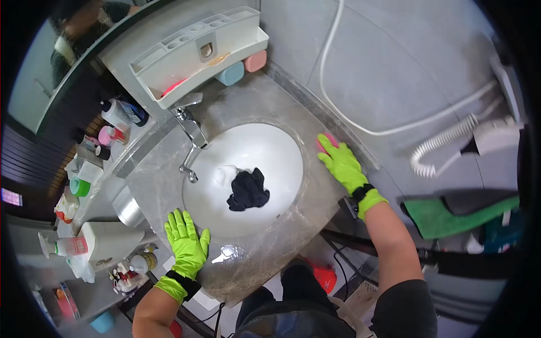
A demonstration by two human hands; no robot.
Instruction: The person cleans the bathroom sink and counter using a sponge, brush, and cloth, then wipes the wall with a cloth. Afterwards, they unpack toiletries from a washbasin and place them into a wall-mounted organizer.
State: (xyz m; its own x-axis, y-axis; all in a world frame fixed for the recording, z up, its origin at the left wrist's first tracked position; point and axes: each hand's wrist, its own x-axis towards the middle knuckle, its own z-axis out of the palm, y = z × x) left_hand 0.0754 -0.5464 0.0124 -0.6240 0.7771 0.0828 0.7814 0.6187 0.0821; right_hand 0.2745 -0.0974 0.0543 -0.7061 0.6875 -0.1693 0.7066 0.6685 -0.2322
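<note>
My left hand, in a yellow-green rubber glove with a black wrist band, rests on the left front edge of the grey stone counter, fingers spread and nothing in it. On the counter's right side, my gloved right hand presses a pink sponge, mostly hidden under the fingers. Between the hands lies a white oval sink basin. A crumpled black cloth is in the basin, with a small white item beside it. The chrome faucet stands at the basin's back left.
A white wall rack hangs behind the faucet, with blue and pink cups below it. Bottles crowd the left ledge. A white hose and a hair dryer hang at right, above a green-and-grey towel.
</note>
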